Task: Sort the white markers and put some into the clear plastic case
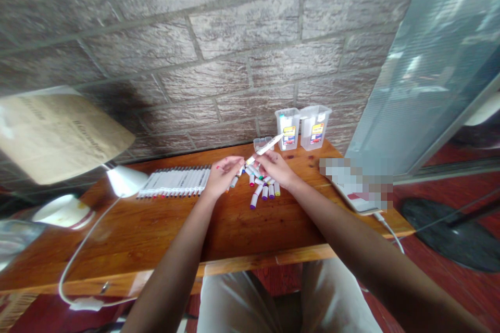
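Holding a white marker (266, 146) pinched in the right hand (276, 166); left hand (223, 173) half-curled, empty, over loose markers (261, 187) near the desk's (156, 229) far edge.

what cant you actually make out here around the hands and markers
- Head view, pixelated patch: whatever lies at the desk's right edge is blurred out.
- Labels on the two clear tubs: too small to read.
- Left hand: curled fingers hide what, if anything, it grips.
- Loose markers: partly covered by the right hand, which holds a white marker.
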The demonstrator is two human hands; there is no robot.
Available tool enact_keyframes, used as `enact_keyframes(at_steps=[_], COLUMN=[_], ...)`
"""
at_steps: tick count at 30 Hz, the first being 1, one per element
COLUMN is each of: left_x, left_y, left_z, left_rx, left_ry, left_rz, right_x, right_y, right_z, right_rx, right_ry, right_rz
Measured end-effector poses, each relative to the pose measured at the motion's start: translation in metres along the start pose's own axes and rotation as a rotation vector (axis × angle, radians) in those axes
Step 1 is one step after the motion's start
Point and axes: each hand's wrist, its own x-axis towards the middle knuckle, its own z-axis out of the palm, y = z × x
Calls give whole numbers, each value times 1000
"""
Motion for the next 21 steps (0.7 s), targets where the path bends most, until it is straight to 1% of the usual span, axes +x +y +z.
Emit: enact_keyframes(at_steps=[3,6,9,12,14,16,21], left_x=[1,1,1,-1,-1,-1,-2], left_y=[0,0,0,-1,-2,-3,-3], left_z=[-1,-1,-1,-2,-3,-5,-6], left_rx=[-39,-115,-186,-174,-143,-124,-136], left_ry=[63,81,12,-85,-108,-104,-114], left_rz=[25,5,11,43,53,55,43], right_x=[-3,-8,-11,-12,-13,-14,-17], right_y=[2,4,5,4,2,0,-4], right_z=[0,2,5,5,5,5,7], right_rx=[-213,-399,-509,-539,-535,-527,-508], right_ry=[-11,-115,-232,-294,-308,-300,-201], right_rz=[-65,-166,-297,-417,-444,-442,-428])
